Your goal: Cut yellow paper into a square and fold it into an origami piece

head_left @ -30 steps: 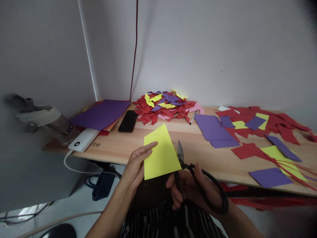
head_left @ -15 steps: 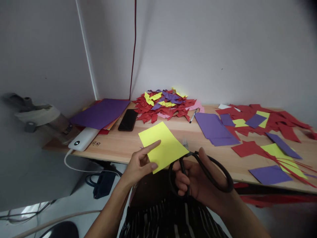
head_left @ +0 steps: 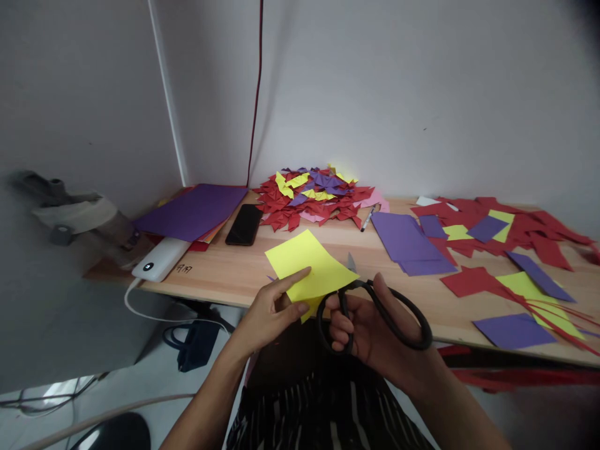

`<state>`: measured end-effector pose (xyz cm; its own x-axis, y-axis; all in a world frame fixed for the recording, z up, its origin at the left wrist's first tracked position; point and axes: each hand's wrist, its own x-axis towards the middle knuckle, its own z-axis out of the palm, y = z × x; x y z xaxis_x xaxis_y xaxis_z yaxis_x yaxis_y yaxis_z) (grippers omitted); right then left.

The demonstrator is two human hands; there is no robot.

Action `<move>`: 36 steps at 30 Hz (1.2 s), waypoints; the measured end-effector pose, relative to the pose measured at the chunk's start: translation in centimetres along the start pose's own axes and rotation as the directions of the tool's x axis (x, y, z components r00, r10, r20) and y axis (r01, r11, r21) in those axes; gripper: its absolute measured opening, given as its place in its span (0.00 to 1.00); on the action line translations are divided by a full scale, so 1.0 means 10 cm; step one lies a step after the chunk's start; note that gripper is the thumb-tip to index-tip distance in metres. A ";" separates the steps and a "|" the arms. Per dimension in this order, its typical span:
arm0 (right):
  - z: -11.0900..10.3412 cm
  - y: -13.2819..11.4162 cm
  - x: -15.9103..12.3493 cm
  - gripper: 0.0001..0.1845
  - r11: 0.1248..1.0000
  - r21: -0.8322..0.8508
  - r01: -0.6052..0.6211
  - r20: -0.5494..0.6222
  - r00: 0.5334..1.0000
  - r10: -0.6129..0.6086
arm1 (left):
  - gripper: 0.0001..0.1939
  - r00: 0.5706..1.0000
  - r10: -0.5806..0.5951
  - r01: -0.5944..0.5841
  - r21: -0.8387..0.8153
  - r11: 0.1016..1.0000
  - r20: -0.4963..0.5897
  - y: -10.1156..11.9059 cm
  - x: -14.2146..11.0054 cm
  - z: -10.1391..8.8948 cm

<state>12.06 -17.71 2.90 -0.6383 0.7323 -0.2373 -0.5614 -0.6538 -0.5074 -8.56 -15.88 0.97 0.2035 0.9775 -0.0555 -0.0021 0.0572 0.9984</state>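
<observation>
A squarish sheet of yellow paper [head_left: 307, 259] is pinched by my left hand [head_left: 272, 315], index finger stretched over its face and thumb at the lower edge. My right hand [head_left: 370, 331] grips black-handled scissors [head_left: 357, 284], fingers through the lower loop and thumb at the upper one. The blades are apart around the paper's right corner: one tip shows beyond the sheet, while the other blade is hidden under it. That corner curves up slightly at the blades. Both hands are just above the desk's front edge.
On the wooden desk [head_left: 206, 281] sit a pile of folded red, purple and yellow paper pieces [head_left: 314, 200], a phone [head_left: 244, 225], a pen [head_left: 367, 219] and a white power bank [head_left: 162, 259] with a cable. Purple sheets [head_left: 407, 244] and red scraps [head_left: 515, 231] spread rightward.
The yellow sheet has turned, its right corner swinging up and right into the scissors. My right hand has risen a little, and the left thumb now presses on the sheet's lower edge.
</observation>
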 end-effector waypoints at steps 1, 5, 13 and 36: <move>-0.01 0.00 0.00 0.34 1.000 -0.009 -0.001 -0.002 1.000 0.001 | 0.30 1.000 -0.009 0.008 -0.015 1.000 -0.010 -0.01 0.00 0.00; -0.02 0.01 0.01 0.35 0.999 -0.034 0.006 -0.006 1.000 -0.007 | 0.31 1.000 -0.010 0.009 -0.047 0.999 -0.015 -0.03 0.02 0.03; -0.04 0.03 0.02 0.37 0.999 -0.040 -0.024 0.012 1.000 0.025 | 0.24 0.993 -0.019 -0.005 -0.199 0.980 -0.117 -0.14 0.09 0.05; -0.18 0.12 -0.02 0.45 0.976 -0.207 -0.073 0.144 0.984 0.104 | 0.21 0.976 0.055 -0.113 -0.275 0.955 -0.211 -0.33 0.15 -0.04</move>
<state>12.49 -18.30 0.85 -0.7625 0.6251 -0.1669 -0.3924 -0.6519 -0.6489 -8.63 -14.57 -2.37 -0.0081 1.0000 -0.0020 -0.2940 -0.0005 0.9558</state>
